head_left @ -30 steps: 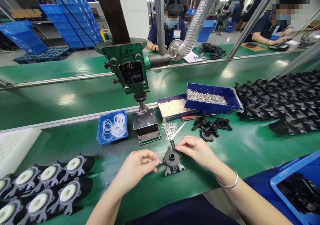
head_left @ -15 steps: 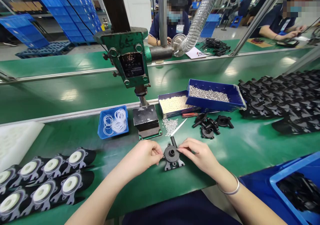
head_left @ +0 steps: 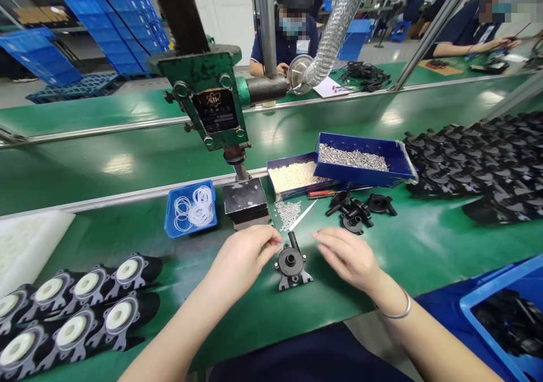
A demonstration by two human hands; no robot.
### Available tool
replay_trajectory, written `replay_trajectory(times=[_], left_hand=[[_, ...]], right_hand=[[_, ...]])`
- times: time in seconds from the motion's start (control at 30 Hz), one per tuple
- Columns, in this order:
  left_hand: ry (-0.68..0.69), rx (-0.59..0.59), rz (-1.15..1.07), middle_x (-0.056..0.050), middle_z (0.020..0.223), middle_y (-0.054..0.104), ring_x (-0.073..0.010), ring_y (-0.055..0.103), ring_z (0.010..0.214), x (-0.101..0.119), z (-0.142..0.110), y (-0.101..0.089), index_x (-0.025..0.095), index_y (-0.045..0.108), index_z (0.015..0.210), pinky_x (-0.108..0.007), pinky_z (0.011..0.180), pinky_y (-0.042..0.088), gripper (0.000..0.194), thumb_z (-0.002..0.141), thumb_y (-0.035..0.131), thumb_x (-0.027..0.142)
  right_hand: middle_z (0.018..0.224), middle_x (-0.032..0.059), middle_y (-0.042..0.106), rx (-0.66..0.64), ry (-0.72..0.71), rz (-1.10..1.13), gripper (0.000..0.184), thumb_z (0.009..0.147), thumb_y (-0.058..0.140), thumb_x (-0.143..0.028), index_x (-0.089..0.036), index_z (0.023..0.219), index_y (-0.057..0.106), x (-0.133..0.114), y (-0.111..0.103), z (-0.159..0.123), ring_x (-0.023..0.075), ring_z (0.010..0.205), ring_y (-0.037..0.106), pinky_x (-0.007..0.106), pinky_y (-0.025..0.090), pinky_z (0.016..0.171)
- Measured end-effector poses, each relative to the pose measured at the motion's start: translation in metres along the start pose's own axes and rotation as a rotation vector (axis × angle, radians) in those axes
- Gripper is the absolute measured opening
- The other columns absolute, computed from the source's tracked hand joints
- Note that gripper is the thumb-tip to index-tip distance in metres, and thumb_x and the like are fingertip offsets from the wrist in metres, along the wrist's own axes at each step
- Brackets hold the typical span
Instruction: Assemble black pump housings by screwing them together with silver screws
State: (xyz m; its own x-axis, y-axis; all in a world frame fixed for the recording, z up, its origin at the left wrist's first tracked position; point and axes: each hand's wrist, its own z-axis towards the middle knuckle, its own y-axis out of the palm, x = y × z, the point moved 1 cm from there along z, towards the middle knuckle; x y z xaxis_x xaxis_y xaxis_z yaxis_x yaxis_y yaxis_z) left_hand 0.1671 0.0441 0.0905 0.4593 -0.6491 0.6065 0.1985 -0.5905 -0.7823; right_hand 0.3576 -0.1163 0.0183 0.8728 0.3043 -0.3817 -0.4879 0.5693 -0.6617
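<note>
A black plastic pump housing [head_left: 291, 261] lies on the green bench between my hands, its outlet pipe pointing away from me. Small metal nuts sit in its left and right side ears. My left hand [head_left: 250, 253] is just beside its upper left edge, thumb and forefinger slightly apart with nothing visible between them. To the right, clear of the housing, my right hand [head_left: 348, 256] has its fingers loosely curved and the thumb apart, holding nothing. Beyond the housing are loose small nuts [head_left: 287, 213] and white tweezers [head_left: 304, 215].
A green press [head_left: 216, 102] stands behind my left hand. Around it are a blue tray of white rings [head_left: 170, 215], a bin of pale pieces [head_left: 292, 177] and a screw bin [head_left: 365, 176]. Black parts [head_left: 354, 215], a screwdriver [head_left: 321, 194] and assembled housings [head_left: 85, 283] lie nearby.
Both hands have come off the housing's side ears. My left hand moved slightly up and away, my right hand moved right. The housing has stayed in place.
</note>
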Motion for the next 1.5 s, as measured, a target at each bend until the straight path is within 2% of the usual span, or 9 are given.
replay_trajectory(times=[0.2, 0.33, 0.5, 0.8, 0.93, 1.03, 1.13, 1.33, 1.5], left_hand=[[0.163, -0.017, 0.228, -0.002, 0.091, 0.070, -0.0205, 0.067, 0.085, -0.002, 0.019, 0.025, 0.019, 0.060, 0.095, -0.031, 0.073, 0.047, 0.008, 0.093, 0.056, 0.013], [0.292, -0.054, 0.323, -0.003, 0.087, 0.069, -0.0207, 0.065, 0.082, 0.005, 0.021, 0.026, 0.017, 0.059, 0.093, -0.031, 0.071, 0.049, 0.011, 0.094, 0.051, 0.009], [0.337, -0.059, 0.249, -0.005, 0.099, 0.071, -0.0221, 0.067, 0.093, 0.005, 0.019, 0.017, 0.019, 0.061, 0.102, -0.034, 0.080, 0.053, 0.015, 0.093, 0.053, 0.009], [0.167, 0.120, -0.181, -0.003, 0.123, 0.065, -0.0186, 0.061, 0.115, -0.045, -0.006, 0.039, 0.027, 0.057, 0.118, -0.036, 0.101, 0.050, 0.021, 0.100, 0.049, 0.030], [0.207, 0.057, -0.336, -0.007, 0.149, 0.046, -0.0251, 0.045, 0.138, -0.054, -0.019, 0.068, 0.031, 0.041, 0.142, -0.042, 0.113, 0.043, 0.056, 0.092, 0.063, 0.041], [0.198, 0.022, -0.433, -0.011, 0.158, 0.032, -0.0317, 0.039, 0.143, -0.058, -0.024, 0.088, 0.033, 0.023, 0.152, -0.050, 0.117, 0.038, 0.095, 0.076, 0.078, 0.050], [0.170, 0.033, -0.458, -0.012, 0.159, 0.030, -0.0339, 0.040, 0.142, -0.061, -0.027, 0.102, 0.035, 0.014, 0.153, -0.054, 0.116, 0.039, 0.107, 0.071, 0.082, 0.051], [0.212, 0.082, -0.436, -0.015, 0.156, 0.035, -0.0321, 0.047, 0.137, -0.060, -0.027, 0.110, 0.033, 0.013, 0.153, -0.056, 0.114, 0.041, 0.101, 0.077, 0.078, 0.045], [0.280, 0.123, -0.410, -0.014, 0.152, 0.041, -0.0299, 0.040, 0.142, -0.059, -0.026, 0.110, 0.027, 0.025, 0.148, -0.052, 0.116, 0.039, 0.089, 0.078, 0.077, 0.044]], right_hand=[[0.103, 0.0107, 0.070, 0.169, 0.192, -0.320, 0.018, 0.094, 0.056, -0.019, -0.017, 0.102, 0.072, 0.068, -0.053, 0.067, 0.0227, 0.098, 0.066, 0.037, 0.053, 0.092], [0.099, 0.0137, 0.073, -0.156, 0.418, -0.550, 0.022, 0.091, 0.058, -0.026, -0.013, 0.095, 0.076, 0.136, -0.075, 0.105, 0.0263, 0.093, 0.068, 0.036, 0.052, 0.085], [0.072, 0.0071, 0.075, -0.517, 0.672, -0.483, 0.012, 0.076, 0.072, -0.026, -0.016, 0.069, 0.075, 0.185, -0.075, 0.130, 0.0206, 0.066, 0.066, 0.028, 0.045, 0.061], [0.075, 0.0042, 0.074, -0.256, 0.702, -0.334, 0.022, 0.077, 0.074, -0.038, -0.017, 0.075, 0.072, 0.186, -0.071, 0.112, 0.0170, 0.065, 0.065, 0.024, 0.044, 0.057], [0.079, 0.0063, 0.074, -0.074, 0.643, -0.304, 0.023, 0.081, 0.069, -0.040, -0.018, 0.081, 0.076, 0.189, -0.071, 0.109, 0.0190, 0.065, 0.065, 0.028, 0.046, 0.059], [0.078, 0.0064, 0.074, 0.113, 0.663, -0.226, 0.025, 0.088, 0.062, -0.038, -0.018, 0.094, 0.076, 0.178, -0.073, 0.109, 0.0183, 0.060, 0.064, 0.029, 0.048, 0.058], [0.076, 0.0048, 0.072, 0.220, 0.550, -0.186, 0.025, 0.094, 0.057, -0.038, -0.020, 0.097, 0.074, 0.137, -0.075, 0.106, 0.0165, 0.058, 0.062, 0.029, 0.051, 0.061], [0.089, 0.0045, 0.070, -0.322, 0.058, 0.106, 0.017, 0.098, 0.056, -0.023, -0.022, 0.110, 0.068, 0.003, -0.042, 0.066, 0.0169, 0.081, 0.066, 0.030, 0.056, 0.074], [0.094, 0.0075, 0.066, -0.552, 0.010, 0.133, 0.021, 0.100, 0.050, -0.015, -0.016, 0.117, 0.061, -0.041, -0.005, 0.022, 0.0184, 0.083, 0.063, 0.032, 0.056, 0.074]])
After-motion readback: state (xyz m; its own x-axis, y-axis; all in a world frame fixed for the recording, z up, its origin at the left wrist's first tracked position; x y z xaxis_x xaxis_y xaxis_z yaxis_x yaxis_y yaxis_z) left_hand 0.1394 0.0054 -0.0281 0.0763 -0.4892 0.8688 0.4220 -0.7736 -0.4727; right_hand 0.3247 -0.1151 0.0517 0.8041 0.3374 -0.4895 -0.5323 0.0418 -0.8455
